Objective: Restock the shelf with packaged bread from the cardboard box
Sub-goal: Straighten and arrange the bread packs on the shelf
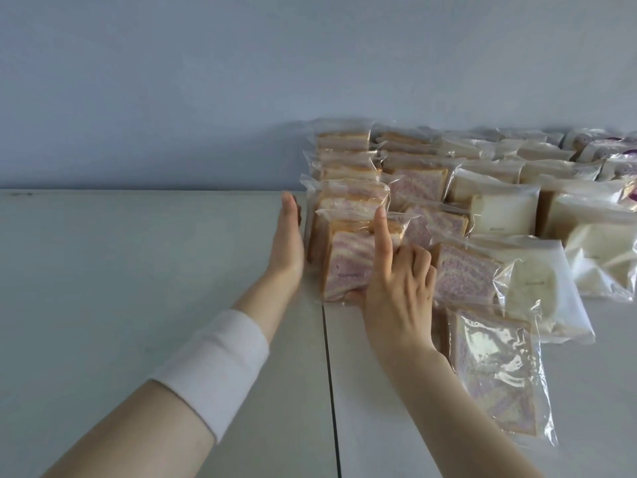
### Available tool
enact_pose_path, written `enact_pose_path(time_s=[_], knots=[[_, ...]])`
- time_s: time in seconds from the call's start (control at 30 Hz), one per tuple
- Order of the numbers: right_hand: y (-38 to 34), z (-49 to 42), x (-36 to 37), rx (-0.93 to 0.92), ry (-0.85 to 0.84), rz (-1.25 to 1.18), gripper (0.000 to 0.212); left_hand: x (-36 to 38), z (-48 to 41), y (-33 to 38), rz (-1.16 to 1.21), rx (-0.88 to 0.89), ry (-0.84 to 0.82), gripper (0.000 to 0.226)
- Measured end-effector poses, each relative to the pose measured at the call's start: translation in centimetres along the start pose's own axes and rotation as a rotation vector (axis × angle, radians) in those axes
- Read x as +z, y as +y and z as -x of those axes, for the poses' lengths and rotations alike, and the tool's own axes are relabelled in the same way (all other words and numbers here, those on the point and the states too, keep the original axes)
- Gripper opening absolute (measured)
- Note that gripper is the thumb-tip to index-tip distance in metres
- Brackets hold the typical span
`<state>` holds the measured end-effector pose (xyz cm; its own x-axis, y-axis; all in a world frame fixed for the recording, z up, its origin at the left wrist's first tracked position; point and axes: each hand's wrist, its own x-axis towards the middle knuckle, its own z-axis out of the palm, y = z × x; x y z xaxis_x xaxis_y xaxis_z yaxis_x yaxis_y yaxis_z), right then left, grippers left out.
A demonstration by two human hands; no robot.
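Packaged bread stands in rows on the right part of the white shelf, the packets upright in clear wrappers and running back to the pale wall. The left rows are purple-swirled slices; to their right are white bread packets. The front packet of the leftmost row stands at the near end, just right of the seam in the shelf.

The right hand holds this packet. Its index finger lies straight up the face, the other fingers are curled at the packet's right edge, and the thumb sits at the lower edge. The left hand is flat with straight fingers, set on edge against the left side of the same row and holding nothing. A white sleeve band wraps the left forearm.

One swirled packet lies flat nearer the camera, right of the right forearm.
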<state>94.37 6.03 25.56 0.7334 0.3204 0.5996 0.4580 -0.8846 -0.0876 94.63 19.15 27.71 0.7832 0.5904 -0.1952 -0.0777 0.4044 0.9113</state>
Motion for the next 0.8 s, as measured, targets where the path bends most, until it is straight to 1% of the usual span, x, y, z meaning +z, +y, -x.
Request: enact_pose_path(time_s=[0.07,0.17,0.3,0.37,0.43,0.5,0.57,0.67,0.73,0.8], knots=[[-0.2,-0.1,-0.5,0.001,-0.047,-0.053,0.105,0.5,1.3,-1.0,0.104,-0.119,-0.111,0.069],[-0.2,-0.4,-1.0,-0.009,-0.156,-0.164,0.102,1.1,1.4,-1.8,0.118,-0.115,-0.219,0.079],[0.5,-0.8,-1.4,-0.045,-0.304,-0.276,0.112,0.9,0.7,-2.4,0.033,-0.102,-0.281,0.082],[0.6,-0.7,-1.4,-0.045,-0.306,-0.293,0.116,0.6,0.3,-2.6,0.009,-0.079,-0.238,0.083],[0.5,-0.5,-1.3,-0.052,-0.290,-0.302,0.114,0.8,0.9,-2.8,0.056,-0.092,-0.223,0.082],[0.4,-0.7,-1.5,-0.052,-0.303,-0.292,0.106,1.3,1.3,-3.3,0.052,-0.110,-0.254,0.085],[0.5,-1.1,-1.6,-0.022,-0.337,-0.307,0.095,1.9,1.2,-3.6,0.045,-0.093,-0.209,0.086],[0.7,-1.3,-1.5,-0.027,-0.323,-0.329,0.089,2.3,1.2,-3.3,-0.009,-0.049,-0.148,0.088],[0.6,-1.4,-1.5,-0.031,-0.361,-0.343,0.089,2.2,1.4,-3.2,0.002,-0.039,-0.146,0.089],[0.8,-1.6,-1.9,-0.049,-0.420,-0.308,0.096,2.1,1.5,-3.1,0.035,0.002,-0.145,0.090]])
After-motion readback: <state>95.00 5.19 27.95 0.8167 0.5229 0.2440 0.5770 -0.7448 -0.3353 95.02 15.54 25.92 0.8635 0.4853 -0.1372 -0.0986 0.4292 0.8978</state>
